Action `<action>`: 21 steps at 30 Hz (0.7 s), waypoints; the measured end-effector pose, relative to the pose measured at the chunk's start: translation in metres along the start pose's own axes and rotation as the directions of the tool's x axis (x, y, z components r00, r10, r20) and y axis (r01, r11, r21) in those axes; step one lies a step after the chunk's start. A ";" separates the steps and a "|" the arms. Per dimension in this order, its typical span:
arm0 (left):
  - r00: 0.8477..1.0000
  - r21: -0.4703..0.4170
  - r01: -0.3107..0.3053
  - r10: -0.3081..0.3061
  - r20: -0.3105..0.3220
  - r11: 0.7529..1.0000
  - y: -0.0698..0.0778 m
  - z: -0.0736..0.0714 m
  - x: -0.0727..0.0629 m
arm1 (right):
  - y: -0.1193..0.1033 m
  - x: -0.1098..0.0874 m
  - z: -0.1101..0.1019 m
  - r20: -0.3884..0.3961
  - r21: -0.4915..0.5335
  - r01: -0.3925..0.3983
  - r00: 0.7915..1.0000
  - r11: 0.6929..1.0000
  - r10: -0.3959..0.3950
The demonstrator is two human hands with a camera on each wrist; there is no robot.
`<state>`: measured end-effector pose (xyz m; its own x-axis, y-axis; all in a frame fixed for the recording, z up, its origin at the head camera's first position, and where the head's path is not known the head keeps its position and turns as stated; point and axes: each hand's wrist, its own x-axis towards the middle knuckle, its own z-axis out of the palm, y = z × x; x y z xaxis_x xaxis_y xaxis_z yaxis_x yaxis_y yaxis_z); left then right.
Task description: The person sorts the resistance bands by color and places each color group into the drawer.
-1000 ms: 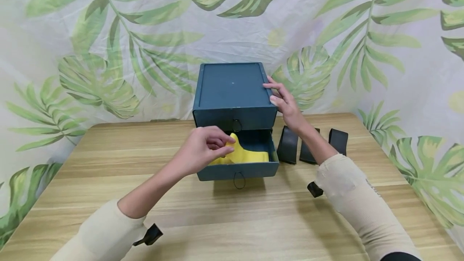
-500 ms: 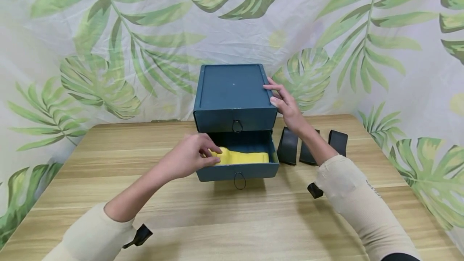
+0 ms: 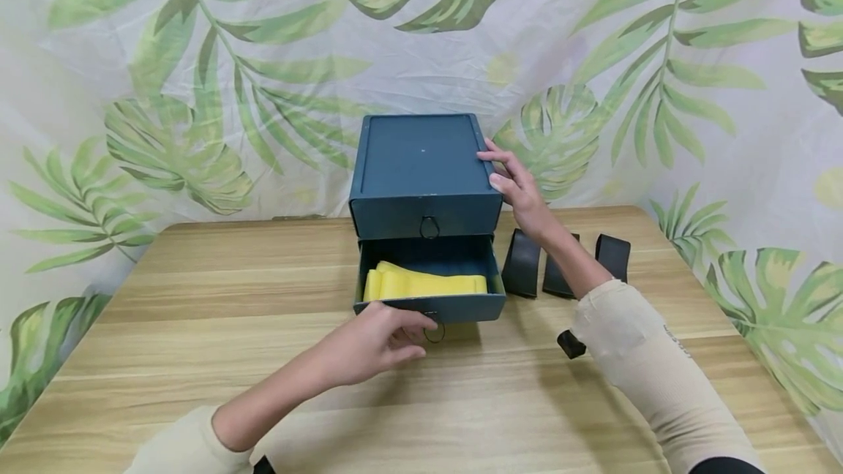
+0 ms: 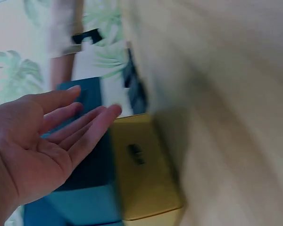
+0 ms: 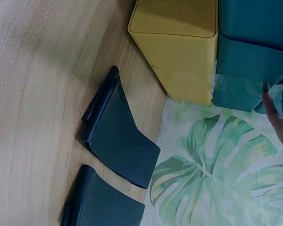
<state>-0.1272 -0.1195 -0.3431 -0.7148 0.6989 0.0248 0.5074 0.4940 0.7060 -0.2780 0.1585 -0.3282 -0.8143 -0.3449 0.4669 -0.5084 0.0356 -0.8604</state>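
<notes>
The relaxed, empty left hand (image 3: 382, 341) is beside the rectangular dark-blue drawer (image 3: 466, 309); the right hand (image 3: 519, 192), fingers spread, touches the boxy dark-blue cabinet (image 3: 423, 159).

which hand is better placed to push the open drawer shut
Probably the left hand: it is at the front of the open drawer, while the right hand touches the side of the cabinet.

Our bare, relaxed left hand (image 3: 377, 342) points toward two o'clock; our bare, spread right hand (image 3: 520, 187) points toward eleven.
</notes>
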 end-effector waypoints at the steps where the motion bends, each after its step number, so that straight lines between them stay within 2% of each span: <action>1: 1.000 -0.011 0.003 -0.003 0.006 1.000 -0.004 0.003 0.001 | 0.000 0.000 0.000 0.000 0.000 -0.001 1.000 1.000 0.001; 4: 1.000 -0.055 -0.013 0.013 -0.012 0.998 -0.012 0.009 0.005 | 0.001 0.000 -0.001 0.001 0.002 -0.009 1.000 1.000 0.009; 7: 0.999 -0.089 -0.032 0.029 -0.034 0.995 -0.016 0.009 0.010 | 0.000 0.000 -0.001 -0.003 0.004 -0.010 1.000 1.000 0.010; 14: 0.994 -0.124 -0.079 0.069 -0.089 0.989 -0.032 -0.005 0.030 | -0.001 -0.001 -0.002 0.000 -0.005 -0.004 1.000 1.000 0.004; 21: 0.993 -0.240 -0.061 0.035 -0.110 0.969 -0.047 -0.018 0.048 | -0.001 0.000 0.000 0.004 0.003 -0.002 1.000 1.000 0.002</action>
<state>-0.1940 -0.1188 -0.3621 -0.7451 0.6546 0.1277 0.4199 0.3118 0.8523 -0.2776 0.1589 -0.3274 -0.8141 -0.3488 0.4643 -0.5060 0.0337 -0.8619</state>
